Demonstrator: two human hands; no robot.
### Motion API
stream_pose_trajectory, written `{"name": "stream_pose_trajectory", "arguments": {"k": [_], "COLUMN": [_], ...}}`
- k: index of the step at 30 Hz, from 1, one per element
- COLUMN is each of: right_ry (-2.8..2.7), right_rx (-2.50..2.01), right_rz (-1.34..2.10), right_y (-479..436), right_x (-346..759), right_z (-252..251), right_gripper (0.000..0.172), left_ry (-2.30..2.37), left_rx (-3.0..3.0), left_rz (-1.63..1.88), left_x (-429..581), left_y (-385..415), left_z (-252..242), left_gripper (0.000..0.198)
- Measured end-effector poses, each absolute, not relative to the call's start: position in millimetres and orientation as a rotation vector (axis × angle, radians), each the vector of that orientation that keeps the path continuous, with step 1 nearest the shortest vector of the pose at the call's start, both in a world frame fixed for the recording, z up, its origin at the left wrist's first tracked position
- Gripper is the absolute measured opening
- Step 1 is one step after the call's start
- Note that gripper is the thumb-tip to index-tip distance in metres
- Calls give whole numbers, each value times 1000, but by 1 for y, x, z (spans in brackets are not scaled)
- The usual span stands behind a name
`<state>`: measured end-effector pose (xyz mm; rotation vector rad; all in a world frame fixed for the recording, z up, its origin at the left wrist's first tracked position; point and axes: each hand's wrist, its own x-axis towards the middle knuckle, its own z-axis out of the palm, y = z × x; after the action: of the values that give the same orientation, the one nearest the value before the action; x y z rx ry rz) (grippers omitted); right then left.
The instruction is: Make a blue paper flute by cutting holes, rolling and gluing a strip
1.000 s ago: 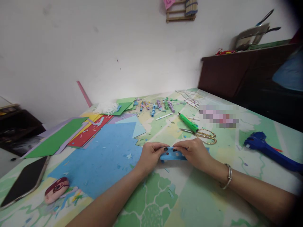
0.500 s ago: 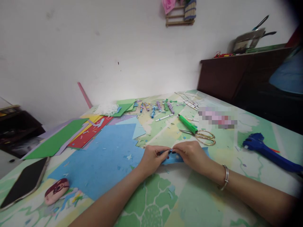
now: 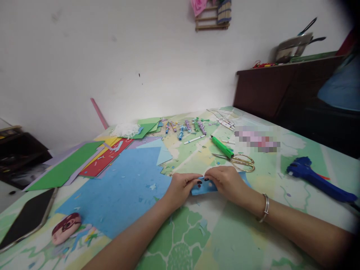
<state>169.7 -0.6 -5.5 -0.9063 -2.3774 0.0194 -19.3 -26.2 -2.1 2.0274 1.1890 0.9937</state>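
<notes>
- Spreading below the grip: green-patterned tablecloth
- Beyond it: white wall
- Blue strip, pale-spotted, upper edge pinched by left hand and right hand

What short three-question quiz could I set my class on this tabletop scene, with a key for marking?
1. Multiple choice: what do the left hand and right hand pinch together?
a) a rectangular, dark-screened phone
b) a flat blue strip of paper-like material
c) a rectangular red sheet

2. True or false: a round silver metal bangle circles the right wrist.

3. Fill in the colour: the long green pen-shaped tool lies next to metal scissors with looped ____ handles.

Key
1: b, the blue strip
2: true
3: gold
</notes>
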Motion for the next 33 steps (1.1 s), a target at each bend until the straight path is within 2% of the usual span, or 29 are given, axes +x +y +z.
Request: {"name": "stream_pose_trajectory", "arguments": {"k": [9, 19, 33], "right_ry": [-2346, -2383, -2405], "right_rx": [-930, -971, -930], "right_rz": [5, -80, -40], "right_y": [-1, -3, 0], "right_x": [169, 167, 165], "right_z": [-6, -6, -12], "right_gripper": [19, 19, 21], "left_ry": [1161, 1318, 1372], "left_rx": [2373, 1856, 1587], "left_rz": [1123, 1107, 1034], "left_x": [-23, -16, -17], "left_y": [-26, -27, -24], "left_z": [-8, -1, 3], "left_gripper": [24, 17, 17]}}
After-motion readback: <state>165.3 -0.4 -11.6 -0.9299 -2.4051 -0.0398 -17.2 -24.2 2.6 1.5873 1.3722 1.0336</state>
